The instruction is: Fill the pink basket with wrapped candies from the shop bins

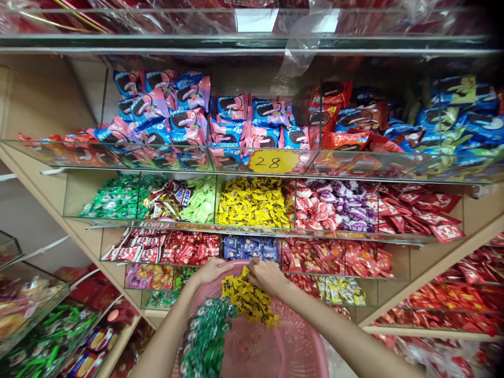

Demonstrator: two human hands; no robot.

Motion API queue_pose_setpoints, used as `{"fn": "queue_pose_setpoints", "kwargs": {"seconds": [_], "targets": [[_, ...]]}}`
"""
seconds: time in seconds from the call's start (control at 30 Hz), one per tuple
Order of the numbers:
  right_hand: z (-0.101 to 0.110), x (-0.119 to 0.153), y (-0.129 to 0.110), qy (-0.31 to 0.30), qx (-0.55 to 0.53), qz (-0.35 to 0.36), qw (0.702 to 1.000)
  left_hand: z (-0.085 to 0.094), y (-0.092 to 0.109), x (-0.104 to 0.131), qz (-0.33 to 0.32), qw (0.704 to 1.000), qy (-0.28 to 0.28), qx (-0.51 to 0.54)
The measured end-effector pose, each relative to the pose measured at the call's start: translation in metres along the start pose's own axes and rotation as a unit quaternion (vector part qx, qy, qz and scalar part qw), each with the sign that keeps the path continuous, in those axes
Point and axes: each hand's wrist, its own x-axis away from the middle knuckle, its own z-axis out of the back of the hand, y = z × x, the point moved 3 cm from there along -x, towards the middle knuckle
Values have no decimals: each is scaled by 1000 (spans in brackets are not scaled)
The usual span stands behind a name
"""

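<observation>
Left hand (213, 271) grips the pink basket (252, 349) at its far rim; right hand (268, 276) curls beside the yellow packets (252, 300) — its hold unclear — with green packets (207, 336) along the left edge.

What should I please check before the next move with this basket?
1. Left hand on the rim of the pink basket: ok.
2. Right hand grip: cannot tell; its fingertips are hidden, so it may hold the rim or a packet.
3. Green packets and yellow packets inside the basket: ok.
4. Gap between the two piles: not ok; they meet near the far side.
5. Middle shelf compartment of yellow packets well filled: ok.
6. Support under the basket: cannot tell; its underside is out of sight.
</observation>
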Motion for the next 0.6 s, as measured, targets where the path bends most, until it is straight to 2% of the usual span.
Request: {"fn": "queue_pose_setpoints", "kwargs": {"seconds": [0.13,0.23,0.37,0.47,0.53,0.6], "targets": [[2,2,-3,-10,2,-12,1000,1,3,0,-34,999,4,-24],[17,5,-8,15,-8,-11,1000,1,2,0,-33,999,8,-20],[63,5,-23,88,-51,35,994,-1,2,0,-44,999,-11,7],[103,-6,-26,161,-87,53,982,0,3,1,-48,999,-2,-1],[123,-18,-20,204,-95,24,974,0,3,2,-44,999,3,-13],[134,-32,-7,225,-86,-35,970,0,2,2,-42,999,-4,-16]]}}
